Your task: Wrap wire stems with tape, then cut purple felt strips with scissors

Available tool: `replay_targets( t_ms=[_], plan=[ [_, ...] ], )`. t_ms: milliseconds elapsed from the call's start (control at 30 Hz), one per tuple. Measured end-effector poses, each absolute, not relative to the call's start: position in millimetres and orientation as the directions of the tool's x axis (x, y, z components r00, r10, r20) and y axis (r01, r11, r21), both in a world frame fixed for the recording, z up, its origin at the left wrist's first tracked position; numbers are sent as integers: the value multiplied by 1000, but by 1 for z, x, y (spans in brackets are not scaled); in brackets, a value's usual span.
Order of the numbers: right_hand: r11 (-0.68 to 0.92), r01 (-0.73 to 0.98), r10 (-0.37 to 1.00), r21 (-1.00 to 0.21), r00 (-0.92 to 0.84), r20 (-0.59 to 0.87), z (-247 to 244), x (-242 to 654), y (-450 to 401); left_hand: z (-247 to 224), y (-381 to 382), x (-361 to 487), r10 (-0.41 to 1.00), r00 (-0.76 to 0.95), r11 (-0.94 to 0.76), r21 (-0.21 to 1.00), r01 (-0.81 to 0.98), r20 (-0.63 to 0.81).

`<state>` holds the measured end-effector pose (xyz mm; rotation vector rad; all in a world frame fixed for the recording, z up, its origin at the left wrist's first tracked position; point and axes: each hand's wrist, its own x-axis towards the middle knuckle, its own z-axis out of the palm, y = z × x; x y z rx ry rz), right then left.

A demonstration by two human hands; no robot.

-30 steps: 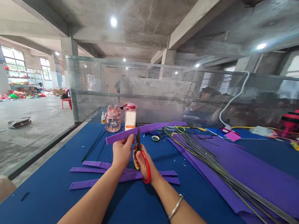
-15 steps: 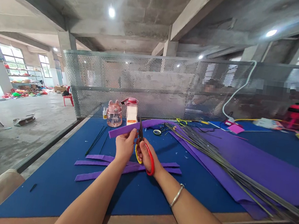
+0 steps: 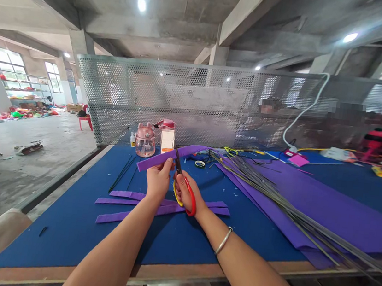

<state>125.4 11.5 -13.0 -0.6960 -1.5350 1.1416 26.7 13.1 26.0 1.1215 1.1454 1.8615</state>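
Note:
My left hand (image 3: 158,179) pinches a purple fabric strip (image 3: 147,162) between thumb and fingers, raised above the table. In my right hand (image 3: 188,193) is a pair of scissors (image 3: 192,203) with one red and one yellow handle loop. Their blades point up and away, crossing the strip just right of my left fingertips; I cannot tell how far they are open. Beneath my wrists lie several purple strips (image 3: 112,217) on the blue tabletop (image 3: 73,221).
Large purple sheets (image 3: 313,195) cover the right side, with a bundle of thin wires (image 3: 275,195) across them. At the back stand a pink bottle (image 3: 145,142), a white box (image 3: 167,141) and a tape roll (image 3: 200,164). A perforated metal screen (image 3: 126,102) rises behind.
The view has shifted slightly, so the table contents sit a little higher in the picture. Both hands keep their hold; the scissors remain across the strip, with blades angled slightly more left.

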Motion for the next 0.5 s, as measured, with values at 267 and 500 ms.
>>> replay_targets(
  t_ms=[267,500],
  plan=[
    [376,-117,875,-919,-281,393,-14,126,13,24,14,27,860,-415,-374,920,-118,296],
    [350,-112,882,-930,-294,367,-16,126,15,26,13,28,866,-420,-357,924,-137,272]
  ],
)
